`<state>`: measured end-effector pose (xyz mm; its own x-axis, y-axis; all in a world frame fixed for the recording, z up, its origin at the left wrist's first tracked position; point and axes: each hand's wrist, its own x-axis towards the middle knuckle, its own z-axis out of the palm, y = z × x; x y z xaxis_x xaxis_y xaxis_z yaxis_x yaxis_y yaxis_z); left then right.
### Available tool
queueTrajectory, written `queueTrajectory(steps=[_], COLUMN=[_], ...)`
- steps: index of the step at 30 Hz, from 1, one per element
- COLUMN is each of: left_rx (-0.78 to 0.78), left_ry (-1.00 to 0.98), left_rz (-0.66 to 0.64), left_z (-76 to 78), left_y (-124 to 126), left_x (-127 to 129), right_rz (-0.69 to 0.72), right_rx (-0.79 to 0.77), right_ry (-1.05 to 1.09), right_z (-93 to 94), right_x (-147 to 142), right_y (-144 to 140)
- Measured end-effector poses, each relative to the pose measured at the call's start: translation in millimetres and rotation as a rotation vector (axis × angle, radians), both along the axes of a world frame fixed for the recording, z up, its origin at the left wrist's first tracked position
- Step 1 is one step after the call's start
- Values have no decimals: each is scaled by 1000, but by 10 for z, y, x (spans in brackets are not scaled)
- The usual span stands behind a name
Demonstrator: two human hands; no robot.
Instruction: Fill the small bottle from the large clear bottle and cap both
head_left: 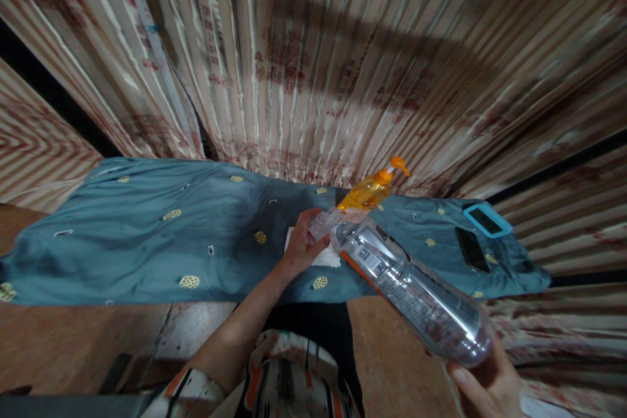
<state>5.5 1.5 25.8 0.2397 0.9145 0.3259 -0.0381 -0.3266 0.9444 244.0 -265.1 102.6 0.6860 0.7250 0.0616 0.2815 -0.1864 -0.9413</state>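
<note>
My right hand (490,379) grips a large clear plastic bottle (411,294) by its base. The bottle lies tilted across the view, its neck pointing left toward my other hand, with black lettering and a barcode on its label. My left hand (304,241) is closed around a small clear plastic container (323,223), held at the bottle's mouth; whether the two touch I cannot tell. Just behind them stands a pump bottle (366,192) of orange-yellow liquid with an orange pump head. Under my left hand lies a white sheet or tissue (327,259), partly hidden.
A teal cloth with pineapple prints (147,228) covers the narrow table. At its right end lie a dark phone (473,249) and a light-blue-framed device (487,221). A pleated patterned curtain (294,78) hangs close behind the table, with dark poles at both sides.
</note>
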Motion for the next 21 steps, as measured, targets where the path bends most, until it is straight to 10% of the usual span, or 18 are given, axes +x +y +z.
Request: queueTrajectory(steps=[21], left_rx=[-9], left_ry=[-1], left_rz=[10], left_z=[-26], left_y=[3], left_x=[12], right_rz=[-11], right_rx=[37], right_ry=[20], right_z=[109], right_x=[-104], right_y=[65])
